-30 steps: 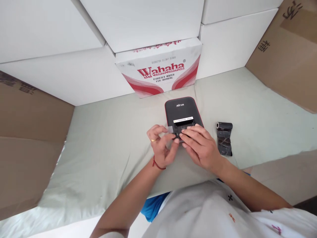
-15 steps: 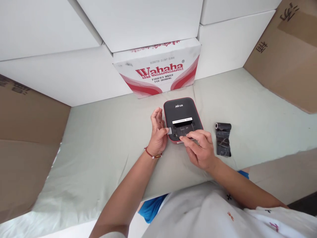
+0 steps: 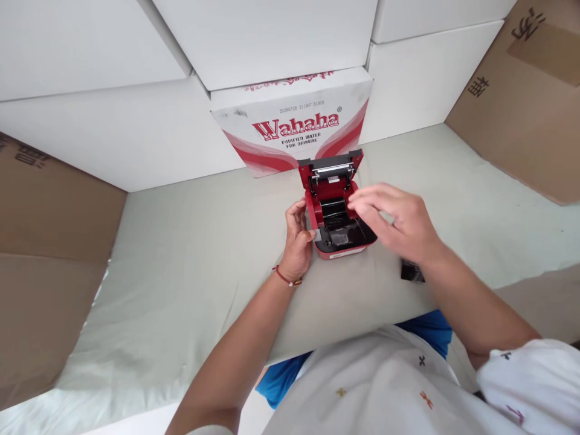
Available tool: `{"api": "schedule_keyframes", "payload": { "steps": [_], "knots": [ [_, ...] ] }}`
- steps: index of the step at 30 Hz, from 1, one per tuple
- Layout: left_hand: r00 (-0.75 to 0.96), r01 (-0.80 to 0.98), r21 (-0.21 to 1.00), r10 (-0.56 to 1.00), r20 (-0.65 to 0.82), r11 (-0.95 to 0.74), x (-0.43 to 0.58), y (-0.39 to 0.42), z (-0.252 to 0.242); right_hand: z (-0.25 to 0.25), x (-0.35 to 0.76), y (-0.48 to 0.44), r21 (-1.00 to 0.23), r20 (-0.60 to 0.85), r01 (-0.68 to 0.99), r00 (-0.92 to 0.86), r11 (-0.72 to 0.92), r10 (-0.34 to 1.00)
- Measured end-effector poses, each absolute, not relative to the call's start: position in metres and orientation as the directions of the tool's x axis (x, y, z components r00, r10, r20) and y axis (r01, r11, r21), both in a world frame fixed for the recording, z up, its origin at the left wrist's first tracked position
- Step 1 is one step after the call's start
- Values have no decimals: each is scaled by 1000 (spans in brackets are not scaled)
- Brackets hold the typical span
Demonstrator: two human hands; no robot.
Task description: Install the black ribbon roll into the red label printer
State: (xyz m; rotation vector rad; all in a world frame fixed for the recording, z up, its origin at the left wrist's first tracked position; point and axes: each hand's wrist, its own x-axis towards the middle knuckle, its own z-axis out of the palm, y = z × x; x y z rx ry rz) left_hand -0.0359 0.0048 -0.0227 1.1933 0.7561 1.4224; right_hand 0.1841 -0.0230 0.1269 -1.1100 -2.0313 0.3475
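Observation:
A small black-and-red label printer (image 3: 347, 252) rests on the cloth with its lid (image 3: 330, 168) raised, showing a metal-edged roller under the lid. Inside its red compartment lies a dark roll (image 3: 333, 210), and clear-looking film spreads over the front. My left hand (image 3: 299, 238) grips the printer's left side, its thumb by the grey tab at the edge. At the right side of the compartment, my right hand (image 3: 399, 220) hovers with fingers stretched toward the opening, and I see nothing held in it. Behind my right wrist, a black ribbon roll (image 3: 411, 272) is mostly hidden.
A Wahaha water carton (image 3: 294, 127) stands just behind the raised lid, against stacked white boxes (image 3: 285, 36). Brown cardboard boxes flank the cloth-covered surface (image 3: 190, 272) on the left (image 3: 49, 272) and right (image 3: 525, 115).
The printer's lid has swung up and back, exposing the compartment. My right hand has lifted off the front and moved right and up. My left hand keeps its hold.

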Motion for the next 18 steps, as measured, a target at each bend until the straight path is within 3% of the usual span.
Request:
{"api": "schedule_keyframes", "payload": {
  "steps": [2,4,6,8,14,18],
  "knots": [
    [74,-373,907,968,240,-197,-35,5,-22,138,181,5,-465,301,715,-427,522,853],
    [66,-415,893,973,219,-173,-35,6,-21,142,169,27,-268,41,840,-479,472,877],
    [56,-441,884,978,201,-157,-34,5,-19,142,152,42,-101,-160,893,-449,438,879],
    [52,-455,879,981,186,-143,-34,5,-18,142,137,48,-16,-276,912,-398,410,875],
    [68,-462,876,980,188,-136,-34,6,-18,145,121,46,45,-334,939,-308,341,891],
    [77,-457,880,980,182,-128,-34,7,-16,149,130,31,-26,-249,957,-285,287,926]
  ]
}}
